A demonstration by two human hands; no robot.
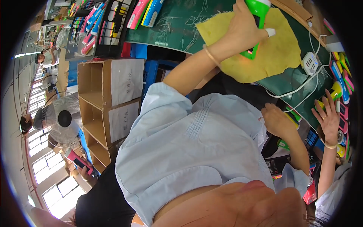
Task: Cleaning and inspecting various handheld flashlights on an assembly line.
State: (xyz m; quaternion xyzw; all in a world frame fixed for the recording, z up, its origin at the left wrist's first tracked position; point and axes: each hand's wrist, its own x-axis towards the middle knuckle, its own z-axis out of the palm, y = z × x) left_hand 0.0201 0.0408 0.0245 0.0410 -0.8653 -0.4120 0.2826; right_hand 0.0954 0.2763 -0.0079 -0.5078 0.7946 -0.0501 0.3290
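Note:
My left hand [245, 33] is closed round a green handheld device [261, 19] with a white end and a dark panel. A small red glow shows by the device's lower end, and a white cover sits on my thumb's tip. Under the device lies a yellow cloth [281, 49] with uneven edges, spread on the green tabletop [177, 32]. My right hand [278, 119] is low beside my light blue shirt, fingers curled in; what they hold, if anything, is hidden. Close to it are a white cable [298, 106] and a green-and-yellow device at the table edge.
A white multi-port charger [310, 62] stands right of the cloth. Another person's hand [328, 119] rests on a yellow-green device among several coloured ones. At left are a black rack [113, 28], cardboard compartments [92, 109] and a fan [64, 118]. A person's hand holds a pink device [78, 162].

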